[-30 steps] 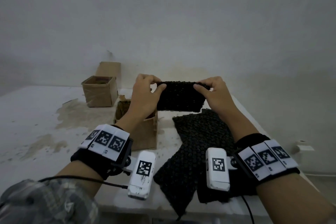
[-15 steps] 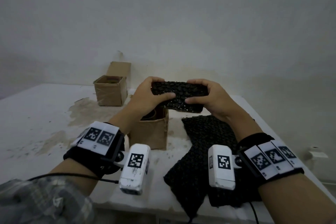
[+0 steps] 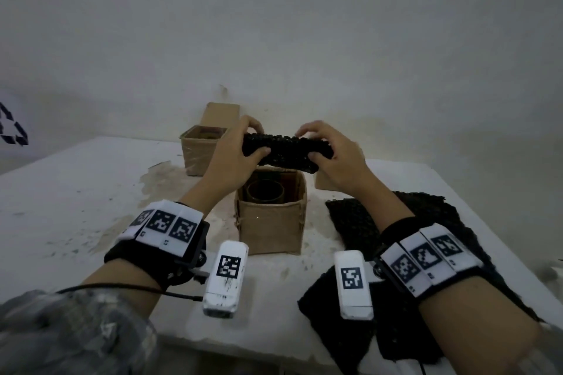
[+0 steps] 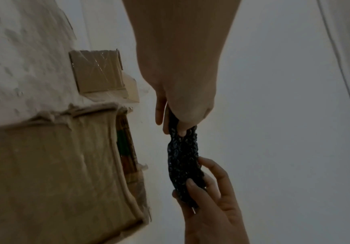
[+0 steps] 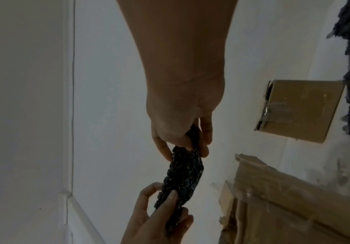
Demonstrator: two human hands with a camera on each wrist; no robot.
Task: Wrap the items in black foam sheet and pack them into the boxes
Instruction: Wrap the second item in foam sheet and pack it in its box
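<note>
A folded black foam sheet [image 3: 286,151] hangs flat in the air just above an open cardboard box [image 3: 271,227]. My left hand [image 3: 243,146] pinches its left end and my right hand [image 3: 326,149] pinches its right end, thumbs underneath. In the left wrist view the foam sheet [image 4: 182,161] runs from my left hand [image 4: 176,122] down to the right hand [image 4: 203,186]. The right wrist view has the same foam sheet [image 5: 180,175] between my right hand [image 5: 182,142] and the left one [image 5: 165,209]. Inside the box stands a round glass-like item [image 3: 265,192].
A second open box [image 3: 202,151] stands at the back left near the wall. A third small box [image 3: 324,181] sits behind my right hand. More black foam sheets [image 3: 396,253] lie on the white table [image 3: 76,207] at the right, reaching its front edge.
The foam sheet went from hanging upright between my hands to lying flat and folded, and it now sits over the near box. The head view has tilted down and shifted left.
</note>
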